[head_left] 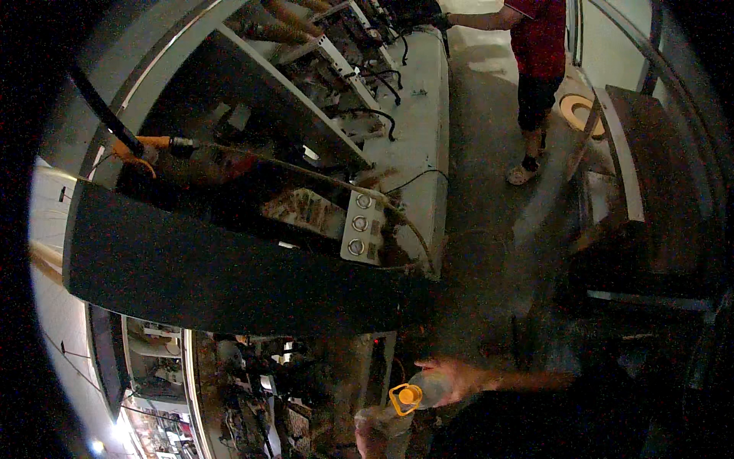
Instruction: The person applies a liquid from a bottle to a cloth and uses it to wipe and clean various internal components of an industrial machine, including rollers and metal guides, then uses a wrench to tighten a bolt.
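Observation:
My right hand (453,381) is wrapped round a translucent bottle (433,389) near the lower edge, its forearm reaching in from the right. The bottle lies tilted, with its orange-yellow cap (410,395) and loop handle pointing left. Just below and left of the cap is my left hand (370,437), only partly visible and blurred. Something pale and see-through shows between the left hand and the bottle; its kind is too dim to make out. What the left fingers do is hidden.
Ahead stands a machine with a dark panel (222,268), a grey box with three round knobs (359,224) and a hose. A person in a red shirt (539,42) stands in the far aisle. A dark cabinet (657,176) is at right, cluttered shelves (157,367) lower left.

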`<move>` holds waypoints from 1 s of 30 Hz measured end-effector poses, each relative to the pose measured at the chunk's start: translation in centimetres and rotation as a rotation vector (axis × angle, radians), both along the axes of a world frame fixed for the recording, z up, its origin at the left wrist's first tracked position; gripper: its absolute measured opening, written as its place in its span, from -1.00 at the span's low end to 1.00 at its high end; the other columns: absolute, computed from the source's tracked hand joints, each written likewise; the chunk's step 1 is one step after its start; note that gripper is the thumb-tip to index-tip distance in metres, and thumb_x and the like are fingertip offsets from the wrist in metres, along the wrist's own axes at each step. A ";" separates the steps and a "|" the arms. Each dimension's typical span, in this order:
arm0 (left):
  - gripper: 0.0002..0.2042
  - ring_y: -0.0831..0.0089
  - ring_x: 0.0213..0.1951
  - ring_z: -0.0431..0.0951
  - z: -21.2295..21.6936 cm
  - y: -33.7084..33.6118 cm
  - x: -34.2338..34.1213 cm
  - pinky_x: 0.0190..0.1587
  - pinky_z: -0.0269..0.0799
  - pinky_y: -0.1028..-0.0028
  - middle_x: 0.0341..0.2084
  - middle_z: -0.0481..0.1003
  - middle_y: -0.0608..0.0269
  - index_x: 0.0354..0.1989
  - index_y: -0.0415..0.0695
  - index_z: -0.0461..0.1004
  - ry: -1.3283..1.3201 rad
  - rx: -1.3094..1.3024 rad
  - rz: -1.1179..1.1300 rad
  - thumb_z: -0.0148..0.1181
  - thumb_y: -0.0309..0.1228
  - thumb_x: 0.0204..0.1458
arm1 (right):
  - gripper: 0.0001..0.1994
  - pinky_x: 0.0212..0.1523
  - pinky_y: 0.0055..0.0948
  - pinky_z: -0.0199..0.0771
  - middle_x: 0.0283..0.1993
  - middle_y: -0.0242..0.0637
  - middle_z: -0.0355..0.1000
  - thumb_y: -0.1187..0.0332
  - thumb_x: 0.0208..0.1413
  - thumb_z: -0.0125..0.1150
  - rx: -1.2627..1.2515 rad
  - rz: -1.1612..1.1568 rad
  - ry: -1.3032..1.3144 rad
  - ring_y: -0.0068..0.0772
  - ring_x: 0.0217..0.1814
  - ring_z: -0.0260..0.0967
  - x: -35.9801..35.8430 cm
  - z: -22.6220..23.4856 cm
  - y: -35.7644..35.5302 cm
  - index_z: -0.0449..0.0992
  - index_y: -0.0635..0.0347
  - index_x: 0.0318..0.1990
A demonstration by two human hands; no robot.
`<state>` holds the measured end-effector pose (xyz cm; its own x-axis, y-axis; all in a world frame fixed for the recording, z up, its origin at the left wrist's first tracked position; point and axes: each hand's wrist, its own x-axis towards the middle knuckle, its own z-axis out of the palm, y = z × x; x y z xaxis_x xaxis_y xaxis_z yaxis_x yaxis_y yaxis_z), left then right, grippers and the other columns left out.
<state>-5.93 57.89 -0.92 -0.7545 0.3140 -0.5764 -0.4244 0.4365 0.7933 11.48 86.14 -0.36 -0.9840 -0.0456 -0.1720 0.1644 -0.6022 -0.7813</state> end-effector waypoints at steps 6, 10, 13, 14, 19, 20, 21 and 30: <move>-0.70 0.26 -0.20 0.45 -2.9 -2.1 -1.3 -0.12 0.37 0.22 -0.22 0.47 0.15 -0.17 -0.20 0.43 -0.088 0.008 -0.084 0.03 -0.20 0.12 | 0.08 0.36 -0.17 0.21 0.31 -0.19 0.26 0.33 -0.21 0.58 0.506 -0.335 0.284 -0.21 0.34 0.21 1.2 -4.2 -4.0 -0.09 0.09 0.44; -0.71 0.27 -0.21 0.45 -6.5 -2.5 -3.0 -0.13 0.37 0.23 -0.24 0.47 0.16 -0.19 -0.20 0.43 -0.202 0.011 -0.211 0.04 -0.20 0.11 | 0.06 0.34 -0.16 0.23 0.33 -0.19 0.24 0.37 -0.18 0.55 0.311 -0.413 0.228 -0.23 0.36 0.18 1.5 -4.2 -5.5 -0.11 0.13 0.44; -0.71 0.27 -0.22 0.45 -10.4 -3.1 -2.9 -0.14 0.37 0.24 -0.25 0.47 0.16 -0.20 -0.19 0.43 -0.286 0.034 -0.254 0.04 -0.20 0.11 | 0.05 0.34 -0.19 0.24 0.32 -0.20 0.25 0.42 -0.17 0.53 0.361 -0.386 0.130 -0.24 0.33 0.21 2.0 -4.2 -4.2 -0.11 0.17 0.44; -0.71 0.28 -0.23 0.45 -11.5 -2.4 -2.5 -0.15 0.37 0.24 -0.25 0.47 0.17 -0.20 -0.19 0.43 -0.312 0.041 -0.275 0.04 -0.20 0.11 | 0.05 0.33 -0.19 0.24 0.31 -0.20 0.26 0.40 -0.18 0.54 0.467 -0.448 0.163 -0.24 0.33 0.22 2.5 -3.8 -3.4 -0.10 0.18 0.43; -0.72 0.29 -0.24 0.45 -14.9 4.0 -2.1 -0.17 0.37 0.25 -0.27 0.47 0.18 -0.21 -0.19 0.44 -0.390 0.051 -0.375 0.05 -0.20 0.10 | 0.07 0.31 -0.22 0.24 0.30 -0.21 0.26 0.27 -0.26 0.60 0.849 -0.458 -0.072 -0.25 0.31 0.24 5.6 -2.0 3.7 -0.01 0.20 0.42; -0.72 0.29 -0.25 0.45 -15.3 4.7 -1.9 -0.17 0.37 0.25 -0.27 0.47 0.18 -0.22 -0.19 0.44 -0.402 0.037 -0.372 0.06 -0.21 0.10 | 0.08 0.31 -0.22 0.24 0.30 -0.18 0.25 0.22 -0.29 0.61 0.704 -0.521 -0.072 -0.23 0.31 0.24 5.2 -2.2 4.5 0.01 0.21 0.40; -0.72 0.29 -0.25 0.45 -15.7 5.6 -1.6 -0.17 0.37 0.25 -0.28 0.47 0.18 -0.22 -0.19 0.44 -0.414 0.033 -0.377 0.06 -0.21 0.10 | 0.09 0.31 -0.22 0.24 0.30 -0.16 0.25 0.17 -0.32 0.62 0.573 -0.598 -0.075 -0.22 0.31 0.24 4.9 -1.7 4.9 0.04 0.22 0.39; -0.73 0.31 -0.28 0.45 -19.3 20.4 2.8 -0.21 0.37 0.27 -0.31 0.48 0.20 -0.25 -0.19 0.44 -0.423 -0.052 -0.196 0.08 -0.21 0.09 | 0.08 0.33 -0.18 0.21 0.34 -0.09 0.16 0.20 -0.32 0.64 0.888 -0.568 0.055 -0.13 0.36 0.17 6.2 -10.2 25.6 0.04 0.20 0.38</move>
<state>-3.15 78.28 -20.20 -0.3790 0.3902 -0.8391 -0.6112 0.5753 0.5436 17.66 111.73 -10.58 -0.8289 0.5446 0.1278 -0.0110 0.2125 -0.9771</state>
